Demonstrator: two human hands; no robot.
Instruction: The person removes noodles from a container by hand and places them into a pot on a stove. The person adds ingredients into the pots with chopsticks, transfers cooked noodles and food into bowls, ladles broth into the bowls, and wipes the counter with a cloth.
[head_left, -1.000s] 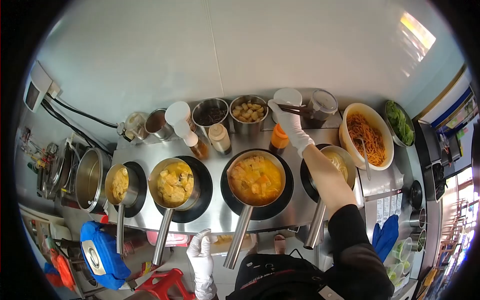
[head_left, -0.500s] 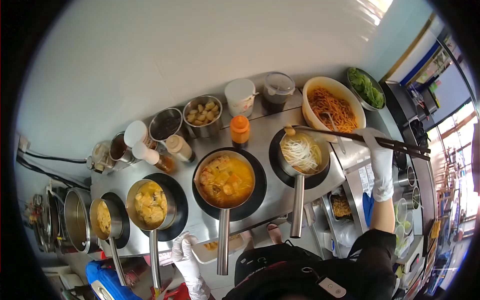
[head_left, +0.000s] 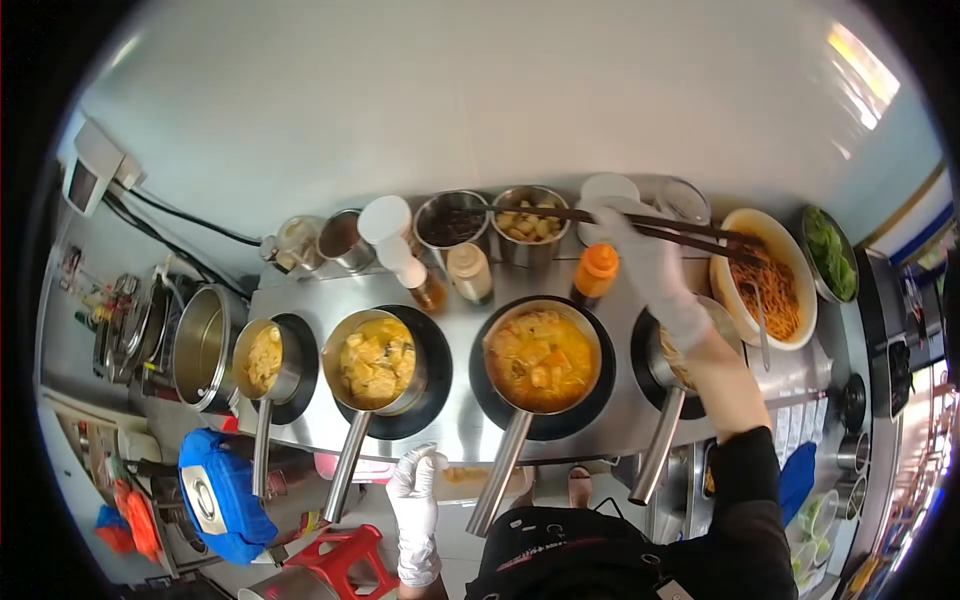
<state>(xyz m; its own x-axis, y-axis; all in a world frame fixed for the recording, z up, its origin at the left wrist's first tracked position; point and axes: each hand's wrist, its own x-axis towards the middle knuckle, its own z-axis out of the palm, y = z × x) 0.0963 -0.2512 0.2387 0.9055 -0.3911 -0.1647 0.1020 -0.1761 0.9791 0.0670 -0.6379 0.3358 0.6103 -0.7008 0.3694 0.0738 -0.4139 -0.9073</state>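
My right hand, in a white glove, is closed around a pair of long dark chopsticks. They lie nearly level above the back of the counter, one end over the steel pots, the other over a bowl of orange-brown shreds. Beneath my forearm, a saucepan with pale noodles is partly hidden. My left hand, also gloved, hangs by the counter's front edge with its fingers curled in and nothing visible in them. Closest to it are a saucepan of yellow chunks and a saucepan of orange soup.
A smaller saucepan and a large steel pot stand at left. Along the wall are an orange-capped bottle, a pot of potato-like chunks and a bowl of green leaves. A red stool is below.
My right hand has swung left with the chopsticks, away from above the far-right counter. The view has turned, shifting the pans rightward. My left hand remains near the front edge.
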